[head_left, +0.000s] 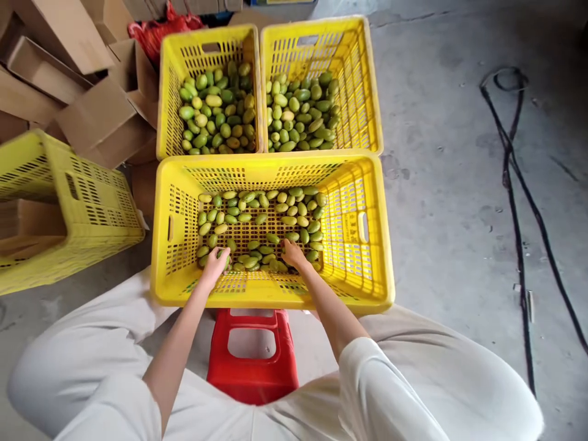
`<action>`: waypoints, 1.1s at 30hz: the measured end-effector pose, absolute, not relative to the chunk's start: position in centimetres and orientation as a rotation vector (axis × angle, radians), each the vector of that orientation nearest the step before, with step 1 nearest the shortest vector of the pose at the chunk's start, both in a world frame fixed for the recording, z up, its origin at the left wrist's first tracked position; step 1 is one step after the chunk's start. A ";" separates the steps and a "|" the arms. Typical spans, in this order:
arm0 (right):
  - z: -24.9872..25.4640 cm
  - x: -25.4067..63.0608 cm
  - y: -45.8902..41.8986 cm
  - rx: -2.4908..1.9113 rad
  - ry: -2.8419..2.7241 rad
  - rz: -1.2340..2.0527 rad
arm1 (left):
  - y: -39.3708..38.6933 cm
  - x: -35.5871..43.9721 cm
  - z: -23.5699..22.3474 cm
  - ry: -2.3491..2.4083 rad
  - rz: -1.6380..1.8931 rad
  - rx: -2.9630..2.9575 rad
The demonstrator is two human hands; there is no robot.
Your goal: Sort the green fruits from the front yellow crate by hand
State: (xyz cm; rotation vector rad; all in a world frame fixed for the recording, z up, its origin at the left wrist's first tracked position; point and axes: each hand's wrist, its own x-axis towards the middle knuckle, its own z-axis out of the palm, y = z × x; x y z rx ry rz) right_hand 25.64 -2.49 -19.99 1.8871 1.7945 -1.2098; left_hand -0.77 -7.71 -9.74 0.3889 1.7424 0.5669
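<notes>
Both my hands reach into the near yellow plastic crate (271,298). Across its slotted bottom lie small oval fruits (250,262), green to yellowish. At the left front, my left hand (215,264) is closed around a green oval fruit (221,253) that shows between the fingers. My right hand (293,253) is at the right front, fingers curled down among the fruits; whatever they grip is mostly hidden. Loose fruits lie close to both hands, and bare mesh shows in the middle of the crate.
Two yellow crates holding more such fruits, one at left (209,43) and one at right (362,92), stand behind. A red plastic stool (252,383) is between my legs. Cardboard boxes (103,116) and a tilted yellow crate (92,208) are left. Black cable (514,202) lies on the floor right.
</notes>
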 end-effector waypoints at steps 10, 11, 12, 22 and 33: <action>-24.8 15.0 -2.0 1.604 1.923 -1.426 | -11.2 1.0 -7.3 1.786 0.708 0.530; -25.1 14.3 -2.1 1.640 1.884 -1.449 | -11.1 1.0 -7.2 1.793 0.718 0.551; -25.2 13.9 -2.2 1.683 1.840 -1.476 | -11.0 1.0 -7.2 1.789 0.731 0.564; -18.0 18.9 0.1 1.877 1.366 -2.284 | -10.7 1.4 -7.3 1.695 0.973 0.396; 0.4 24.1 -0.7 1.469 1.432 -3.231 | -7.5 -0.5 5.0 1.090 0.917 0.538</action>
